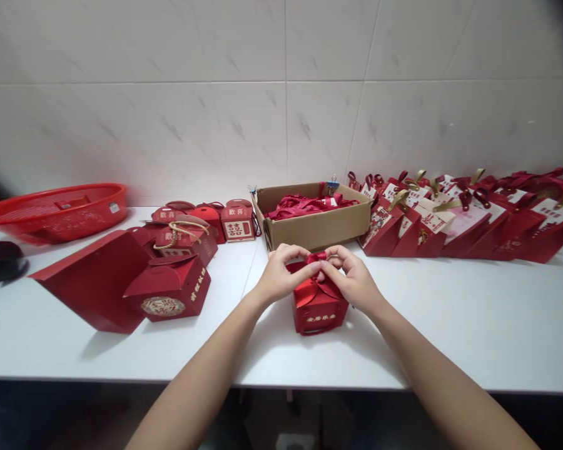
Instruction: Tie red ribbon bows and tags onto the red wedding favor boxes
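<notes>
A small red gift box (319,312) with gold lettering stands upright on the white table before me. At its top is a dark red satin ribbon (316,257), shaped into a bow or knot. My left hand (288,273) pinches the ribbon from the left, thumb and index finger together. From the right, my right hand (351,278) pinches it too, and both thumbs nearly meet in front of the knot. Fingers cover part of the ribbon and the box's top flaps.
Behind the box sits a cardboard box (316,230) of red ribbons (304,206). Several red gift bags (469,228) line the right back. Leftward are a red gift box (169,287), a large red bag (98,278), smaller boxes (238,220), and a red plastic basket (56,215).
</notes>
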`<act>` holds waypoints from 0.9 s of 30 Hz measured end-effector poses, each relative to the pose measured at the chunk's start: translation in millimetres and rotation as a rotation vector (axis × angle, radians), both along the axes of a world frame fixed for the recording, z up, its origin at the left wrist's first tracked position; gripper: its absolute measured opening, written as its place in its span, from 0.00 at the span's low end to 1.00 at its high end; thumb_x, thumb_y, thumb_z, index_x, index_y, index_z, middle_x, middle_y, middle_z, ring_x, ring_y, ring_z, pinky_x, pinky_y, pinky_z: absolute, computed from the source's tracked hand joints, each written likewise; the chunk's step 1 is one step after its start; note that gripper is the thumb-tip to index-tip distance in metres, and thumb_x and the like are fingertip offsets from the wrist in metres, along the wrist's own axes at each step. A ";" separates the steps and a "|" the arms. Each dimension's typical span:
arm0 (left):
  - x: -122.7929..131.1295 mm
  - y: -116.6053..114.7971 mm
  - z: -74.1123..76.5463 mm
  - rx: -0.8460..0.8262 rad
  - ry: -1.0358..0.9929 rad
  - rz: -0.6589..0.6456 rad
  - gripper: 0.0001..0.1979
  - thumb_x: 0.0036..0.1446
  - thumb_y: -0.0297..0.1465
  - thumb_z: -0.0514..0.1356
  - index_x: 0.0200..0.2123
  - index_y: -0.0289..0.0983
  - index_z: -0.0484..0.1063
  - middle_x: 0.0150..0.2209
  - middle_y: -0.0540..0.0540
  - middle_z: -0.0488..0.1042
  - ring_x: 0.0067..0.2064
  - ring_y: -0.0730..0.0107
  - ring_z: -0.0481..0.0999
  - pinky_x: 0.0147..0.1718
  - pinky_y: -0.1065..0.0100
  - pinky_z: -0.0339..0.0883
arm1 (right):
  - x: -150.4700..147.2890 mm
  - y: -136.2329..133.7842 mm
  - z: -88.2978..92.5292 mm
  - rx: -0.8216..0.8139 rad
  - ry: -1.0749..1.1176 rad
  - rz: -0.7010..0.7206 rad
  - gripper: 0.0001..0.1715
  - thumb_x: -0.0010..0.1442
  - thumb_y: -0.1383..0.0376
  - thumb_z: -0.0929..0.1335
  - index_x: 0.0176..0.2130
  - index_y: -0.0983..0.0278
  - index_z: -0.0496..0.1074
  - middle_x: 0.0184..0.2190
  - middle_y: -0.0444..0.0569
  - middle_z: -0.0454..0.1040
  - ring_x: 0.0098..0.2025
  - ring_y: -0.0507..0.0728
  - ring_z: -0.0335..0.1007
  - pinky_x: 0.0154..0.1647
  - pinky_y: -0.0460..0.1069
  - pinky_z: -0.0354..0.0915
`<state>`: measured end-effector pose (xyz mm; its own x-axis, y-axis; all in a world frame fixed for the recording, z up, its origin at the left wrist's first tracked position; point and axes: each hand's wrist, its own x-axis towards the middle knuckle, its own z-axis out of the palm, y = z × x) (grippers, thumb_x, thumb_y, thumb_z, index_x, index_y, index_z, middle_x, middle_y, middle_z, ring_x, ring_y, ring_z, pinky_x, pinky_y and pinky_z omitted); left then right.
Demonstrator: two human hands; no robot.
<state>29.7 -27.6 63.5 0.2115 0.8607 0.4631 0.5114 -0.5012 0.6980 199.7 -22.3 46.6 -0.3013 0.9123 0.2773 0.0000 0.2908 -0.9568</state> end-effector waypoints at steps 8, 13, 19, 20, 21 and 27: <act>-1.2 -0.1 -3.3 0.109 -0.043 -0.078 0.04 0.54 0.29 0.58 0.28 0.37 0.70 0.31 0.47 0.74 0.37 0.67 0.70 0.39 0.64 0.64 | 0.8 1.4 0.6 0.063 -0.002 -0.128 0.12 0.54 0.57 0.68 0.32 0.64 0.71 0.30 0.48 0.74 0.32 0.53 0.70 0.34 0.48 0.64; 0.7 -1.4 -6.1 0.130 0.017 -0.083 0.04 0.51 0.31 0.61 0.29 0.38 0.69 0.32 0.47 0.74 0.37 0.67 0.70 0.39 0.65 0.65 | 1.9 3.8 -0.4 0.042 0.026 -0.139 0.12 0.52 0.59 0.70 0.35 0.63 0.68 0.29 0.46 0.74 0.31 0.53 0.70 0.33 0.48 0.64; 1.3 -1.2 -5.0 0.146 0.020 -0.040 0.05 0.50 0.32 0.63 0.28 0.38 0.70 0.30 0.48 0.74 0.35 0.68 0.72 0.36 0.67 0.65 | 5.4 0.8 3.8 0.132 -0.072 -0.152 0.12 0.54 0.59 0.69 0.37 0.61 0.68 0.28 0.45 0.76 0.31 0.54 0.71 0.32 0.48 0.64; 1.1 -1.3 -4.6 0.152 0.016 -0.025 0.05 0.50 0.32 0.63 0.29 0.38 0.71 0.30 0.48 0.74 0.35 0.69 0.72 0.35 0.67 0.65 | 6.8 0.5 5.6 0.164 -0.130 -0.146 0.10 0.55 0.58 0.69 0.36 0.62 0.71 0.30 0.47 0.76 0.33 0.55 0.72 0.33 0.49 0.65; 0.8 -1.4 -4.3 0.157 0.011 -0.014 0.05 0.50 0.33 0.64 0.28 0.38 0.71 0.30 0.48 0.74 0.34 0.69 0.72 0.35 0.67 0.66 | 8.2 0.3 7.5 0.193 -0.193 -0.133 0.10 0.55 0.58 0.69 0.34 0.62 0.73 0.32 0.48 0.77 0.34 0.55 0.72 0.35 0.49 0.65; -0.1 -0.9 -3.2 0.168 -0.037 -0.003 0.04 0.49 0.31 0.64 0.26 0.38 0.72 0.28 0.48 0.74 0.34 0.69 0.73 0.35 0.67 0.67 | 14.5 1.5 12.0 0.276 -0.385 -0.115 0.09 0.52 0.59 0.71 0.33 0.60 0.79 0.33 0.49 0.75 0.35 0.57 0.70 0.38 0.52 0.65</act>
